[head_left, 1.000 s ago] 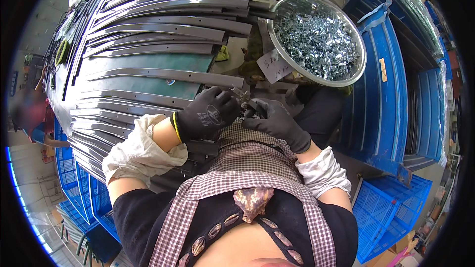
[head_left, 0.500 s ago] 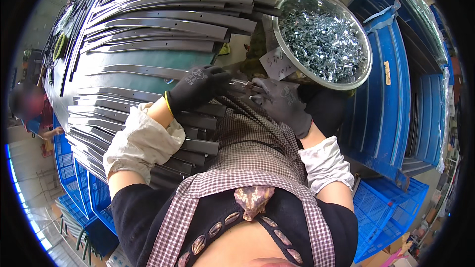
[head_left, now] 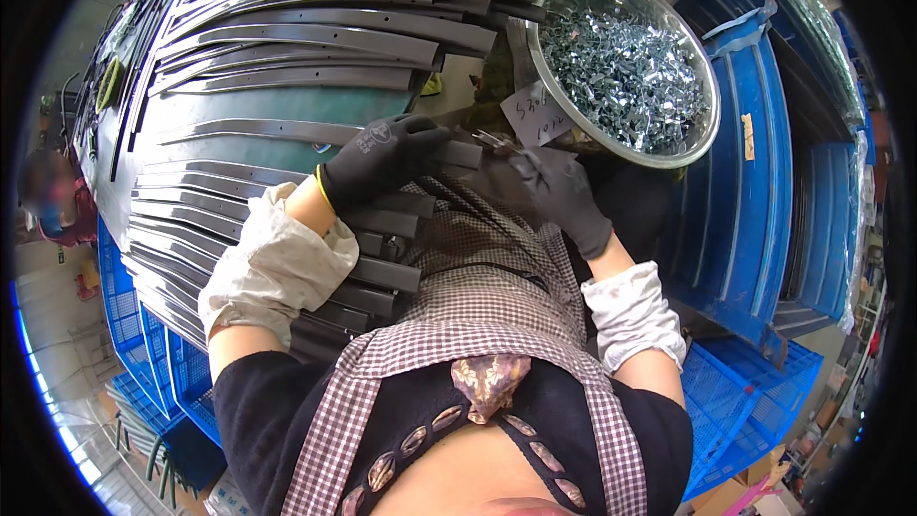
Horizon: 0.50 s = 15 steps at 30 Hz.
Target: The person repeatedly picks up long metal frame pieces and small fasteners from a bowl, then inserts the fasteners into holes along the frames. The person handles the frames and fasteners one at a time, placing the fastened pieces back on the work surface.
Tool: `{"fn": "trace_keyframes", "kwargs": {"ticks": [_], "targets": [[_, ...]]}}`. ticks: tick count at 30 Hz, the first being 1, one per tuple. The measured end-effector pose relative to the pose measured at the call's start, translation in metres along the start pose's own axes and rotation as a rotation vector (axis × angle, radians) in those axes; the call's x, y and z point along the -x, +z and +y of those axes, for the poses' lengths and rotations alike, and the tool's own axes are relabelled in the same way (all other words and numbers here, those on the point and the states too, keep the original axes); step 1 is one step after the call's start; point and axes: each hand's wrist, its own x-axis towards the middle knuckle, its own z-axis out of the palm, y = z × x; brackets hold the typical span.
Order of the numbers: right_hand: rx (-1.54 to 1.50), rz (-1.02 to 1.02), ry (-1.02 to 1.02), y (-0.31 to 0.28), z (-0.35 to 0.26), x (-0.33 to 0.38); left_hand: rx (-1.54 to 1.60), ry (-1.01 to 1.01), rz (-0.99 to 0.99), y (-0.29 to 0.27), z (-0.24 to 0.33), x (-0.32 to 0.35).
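My left hand, in a dark glove, is closed on a long dark metal strip lying across the table. The strip's end pokes out to the right past my fingers. My right hand, gloved in grey and black, sits just right of that end, apart from it. Its fingers pinch a small shiny metal clip, partly smeared by motion. More dark strips lie side by side next to my left forearm. A large round basin full of small shiny metal clips stands beyond my right hand.
Stacked dark strips cover the far part of the green-topped table. A paper card with handwriting rests against the basin. At right stand a blue metal container and a blue crate. Another person is at far left.
My right hand has drawn away to the right from my left, with its clip raised slightly. The end of the held strip now shows past my left fingers.
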Motion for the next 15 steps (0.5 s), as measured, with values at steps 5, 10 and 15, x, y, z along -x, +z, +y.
{"fn": "trace_keyframes", "kwargs": {"ticks": [5, 10, 15], "targets": [[0.147, -0.112, 0.013, -0.016, 0.012, 0.023, -0.102, 0.011, -0.019, 0.003, -0.006, 0.002], [0.219, -0.091, -0.066, -0.014, 0.006, 0.015, -0.191, 0.066, -0.003, 0.003, -0.005, 0.002], [0.238, -0.114, -0.108, -0.019, 0.005, 0.008, -0.206, 0.062, -0.044, 0.003, -0.005, 0.002]]}}
